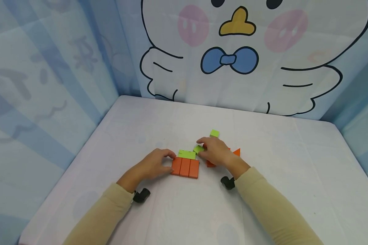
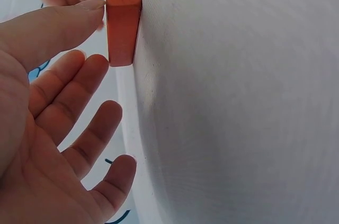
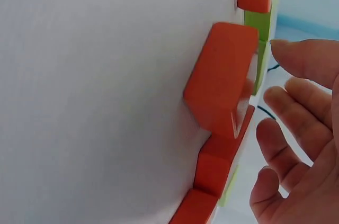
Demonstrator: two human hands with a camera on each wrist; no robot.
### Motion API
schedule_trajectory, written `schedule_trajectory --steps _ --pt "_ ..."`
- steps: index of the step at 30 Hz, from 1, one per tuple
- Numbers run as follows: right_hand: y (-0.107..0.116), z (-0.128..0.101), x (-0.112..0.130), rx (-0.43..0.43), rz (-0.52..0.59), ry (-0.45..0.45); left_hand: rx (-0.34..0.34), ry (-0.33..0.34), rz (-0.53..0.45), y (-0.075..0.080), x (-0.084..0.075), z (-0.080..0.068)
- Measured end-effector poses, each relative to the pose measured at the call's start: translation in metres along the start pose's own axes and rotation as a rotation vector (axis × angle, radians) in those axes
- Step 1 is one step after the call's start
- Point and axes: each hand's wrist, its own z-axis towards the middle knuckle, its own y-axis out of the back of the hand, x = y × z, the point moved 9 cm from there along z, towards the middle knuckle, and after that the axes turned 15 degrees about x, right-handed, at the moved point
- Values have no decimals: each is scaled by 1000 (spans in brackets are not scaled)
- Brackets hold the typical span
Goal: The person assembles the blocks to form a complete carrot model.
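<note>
Orange blocks [image 1: 185, 167] — three slabs side by side near the desk [image 1: 279, 153] middle, toward its near edge, with a green block [image 1: 187, 154] touching their far side. They look light, rigid, flat-faced and probably smooth; best pinched across opposite side faces. Left hand [image 1: 154, 165] has relaxed fingers, thumb touching the row's left end. Right hand [image 1: 214, 151] rests over a small green piece [image 1: 198, 149] — whether it grips, I cannot tell. Orange wedges [image 1: 236, 152] crowd the right; another green block [image 1: 214, 133] sits beyond.
</note>
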Motion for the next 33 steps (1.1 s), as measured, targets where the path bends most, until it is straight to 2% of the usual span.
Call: schedule_trajectory --steps 4,8,13,18,23,33 --pt "13 -2 -12 -47 20 -41 -1 0 -1 0 1 0" --pt "27 -2 -28 -67 45 -127 0 4 -3 0 3 0" --pt "38 -1 -47 -32 85 -230 3 4 -12 0 4 0" --pt "40 1 -62 23 150 -305 -1 3 -10 0 4 0" --pt "38 4 -67 59 169 -306 2 7 -8 0 2 0" --pt "35 9 -65 68 184 -266 0 23 -11 0 4 0"
